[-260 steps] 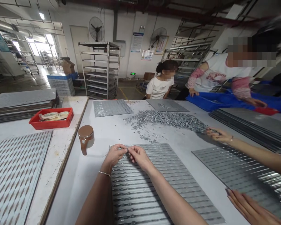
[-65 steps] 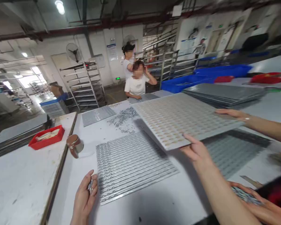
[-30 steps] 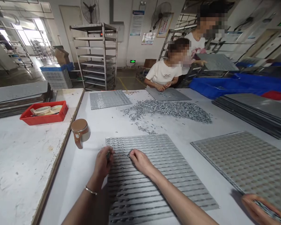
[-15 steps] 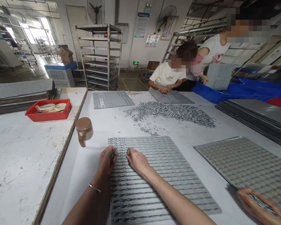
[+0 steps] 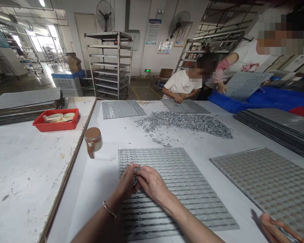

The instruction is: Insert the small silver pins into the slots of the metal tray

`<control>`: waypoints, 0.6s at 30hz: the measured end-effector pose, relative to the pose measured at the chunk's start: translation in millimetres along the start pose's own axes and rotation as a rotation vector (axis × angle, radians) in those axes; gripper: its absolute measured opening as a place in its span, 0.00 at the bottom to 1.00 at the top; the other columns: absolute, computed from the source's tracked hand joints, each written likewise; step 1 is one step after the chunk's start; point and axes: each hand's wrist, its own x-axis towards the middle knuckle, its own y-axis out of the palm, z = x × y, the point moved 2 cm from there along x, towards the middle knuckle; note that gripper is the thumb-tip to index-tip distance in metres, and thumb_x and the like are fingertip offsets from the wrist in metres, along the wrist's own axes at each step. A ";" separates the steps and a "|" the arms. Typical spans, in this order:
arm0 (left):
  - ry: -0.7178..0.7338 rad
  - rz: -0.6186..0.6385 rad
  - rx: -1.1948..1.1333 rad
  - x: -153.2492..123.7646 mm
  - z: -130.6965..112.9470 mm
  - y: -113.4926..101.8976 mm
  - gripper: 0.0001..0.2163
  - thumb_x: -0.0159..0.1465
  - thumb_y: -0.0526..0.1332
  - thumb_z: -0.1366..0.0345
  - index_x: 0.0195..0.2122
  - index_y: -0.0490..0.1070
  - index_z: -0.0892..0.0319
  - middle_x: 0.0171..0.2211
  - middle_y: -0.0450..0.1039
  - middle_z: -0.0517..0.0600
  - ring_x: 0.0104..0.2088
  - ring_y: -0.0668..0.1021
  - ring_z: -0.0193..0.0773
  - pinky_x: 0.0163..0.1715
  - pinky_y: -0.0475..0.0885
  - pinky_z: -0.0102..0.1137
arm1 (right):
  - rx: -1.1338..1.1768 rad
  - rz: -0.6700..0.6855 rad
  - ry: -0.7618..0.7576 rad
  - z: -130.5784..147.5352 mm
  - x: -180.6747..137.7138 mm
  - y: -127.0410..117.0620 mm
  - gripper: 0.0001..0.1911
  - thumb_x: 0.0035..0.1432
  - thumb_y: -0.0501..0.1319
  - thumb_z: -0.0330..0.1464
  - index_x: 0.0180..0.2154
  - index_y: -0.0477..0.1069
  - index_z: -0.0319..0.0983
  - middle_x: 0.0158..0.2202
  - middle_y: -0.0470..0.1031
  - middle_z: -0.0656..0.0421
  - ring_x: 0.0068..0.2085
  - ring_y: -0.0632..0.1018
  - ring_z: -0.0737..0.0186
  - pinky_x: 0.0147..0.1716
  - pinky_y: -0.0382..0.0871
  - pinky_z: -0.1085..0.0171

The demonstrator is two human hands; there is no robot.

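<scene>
Two hands are brought together over a ribbed tray [image 5: 182, 189], which lies flat on the counter [image 5: 103, 175] directly before the person. The left hand [image 5: 126, 182] and right hand [image 5: 152, 184] meet above the tray's near-left part, with the fingers [image 5: 138, 172] of both drawn narrow and their tips touching; whether a small part is pinched between them cannot be told. A bracelet [image 5: 108, 210] is worn on the left wrist. A brown mug [image 5: 93, 141] stands just beyond the tray's left corner, and a pile of small metal parts [image 5: 187, 121] is spread farther back on the counter. A second tray [image 5: 266, 182] lies to the right, apart from the first, and a co-worker's hand [image 5: 273, 229] is seen at its near edge. A red bin [image 5: 56, 121] sits on the neighbouring counter to the left.
</scene>
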 end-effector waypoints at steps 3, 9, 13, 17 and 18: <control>-0.014 0.011 0.010 -2.9 -2.6 3.3 0.31 0.60 0.58 0.34 0.48 0.71 0.58 0.20 0.61 0.40 0.15 0.57 0.27 0.17 0.42 0.25 | 0.030 -0.043 0.033 -5.8 -2.3 2.1 0.09 0.66 0.56 0.27 0.38 0.74 0.42 0.37 0.77 0.56 0.40 0.78 0.56 0.43 0.71 0.58; -0.002 0.055 0.013 -4.3 -11.2 4.4 0.21 0.57 0.68 0.44 0.29 0.65 0.57 0.22 0.63 0.42 0.17 0.59 0.25 0.16 0.42 0.24 | 0.130 -0.091 0.128 -15.4 0.4 -0.1 0.12 0.68 0.56 0.31 0.30 0.69 0.42 0.31 0.74 0.58 0.35 0.76 0.58 0.37 0.70 0.61; -0.012 0.124 -0.024 0.9 -10.9 -1.4 0.21 0.54 0.71 0.47 0.28 0.66 0.58 0.24 0.69 0.45 0.16 0.60 0.25 0.14 0.43 0.24 | 0.183 -0.131 0.102 -18.6 0.2 0.3 0.12 0.69 0.55 0.33 0.32 0.72 0.43 0.31 0.75 0.58 0.35 0.77 0.58 0.38 0.70 0.61; -0.001 0.161 -0.102 4.6 -9.7 -6.3 0.22 0.50 0.75 0.49 0.27 0.69 0.60 0.24 0.69 0.45 0.17 0.59 0.24 0.14 0.47 0.24 | 0.252 -0.188 0.092 -22.0 -0.4 2.2 0.10 0.68 0.57 0.34 0.37 0.76 0.42 0.32 0.78 0.57 0.36 0.78 0.58 0.38 0.71 0.61; 0.001 0.172 -0.105 4.7 -9.6 -6.7 0.21 0.50 0.75 0.49 0.28 0.70 0.61 0.24 0.69 0.45 0.17 0.59 0.24 0.14 0.47 0.24 | 0.273 -0.209 0.121 -23.7 -0.7 2.3 0.09 0.67 0.58 0.35 0.38 0.76 0.42 0.31 0.78 0.58 0.34 0.77 0.59 0.36 0.70 0.62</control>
